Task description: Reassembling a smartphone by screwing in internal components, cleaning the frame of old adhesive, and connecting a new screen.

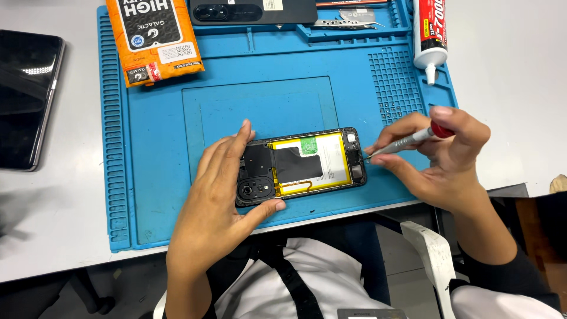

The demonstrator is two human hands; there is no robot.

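Three phones: one open (301, 166), one black (26, 97), one at the top (254, 12). One screwdriver (407, 142). One glue tube (430, 35). One orange pack (155, 38). One blue mat (153, 153).

Your left hand (221, 195) covers the camera end of the opened phone (301, 165) under its fingers (239, 142). The screwdriver (407, 142) tip, just beyond your right fingers (390, 139), is too small to make out. The picture's top edge cuts off the orange packet (155, 38) and glue tube (430, 32).

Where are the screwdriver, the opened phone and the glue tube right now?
screwdriver (407, 142), head view, on its metal shaft.
opened phone (313, 162), head view, on its battery.
glue tube (430, 35), head view, on its white body.
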